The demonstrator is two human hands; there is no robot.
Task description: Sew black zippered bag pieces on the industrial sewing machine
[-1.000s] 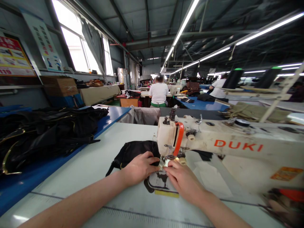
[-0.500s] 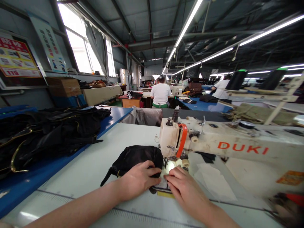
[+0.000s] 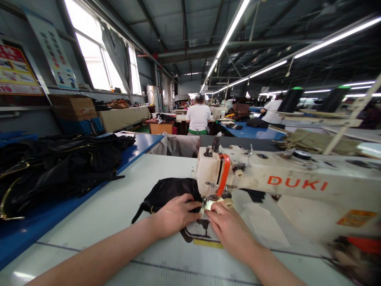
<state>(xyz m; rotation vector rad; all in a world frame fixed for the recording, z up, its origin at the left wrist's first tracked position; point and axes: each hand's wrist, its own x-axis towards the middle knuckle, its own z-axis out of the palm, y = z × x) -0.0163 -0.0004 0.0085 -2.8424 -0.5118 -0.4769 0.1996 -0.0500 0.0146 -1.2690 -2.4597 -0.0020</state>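
A cream sewing machine (image 3: 268,180) marked DUKI stands on the pale worktable (image 3: 119,206). A black fabric piece (image 3: 166,190) lies bunched to the left of the needle head (image 3: 212,178). My left hand (image 3: 175,214) presses on the near edge of that black fabric, fingers curled onto it. Just right of it, my right hand (image 3: 229,228) lies over the needle plate (image 3: 201,230), fingertips pinched together under the presser foot beside the left hand. What the right fingertips pinch is too small to make out.
A heap of black garments (image 3: 56,167) with gold trim lies on a blue table (image 3: 143,143) to the left. A person in a white shirt (image 3: 198,117) sits with their back to me further ahead, another (image 3: 272,111) to the right. Thread cones (image 3: 291,99) stand behind the machine.
Both hands stay at the needle with only slight shifts. The view swayed a little and came back.
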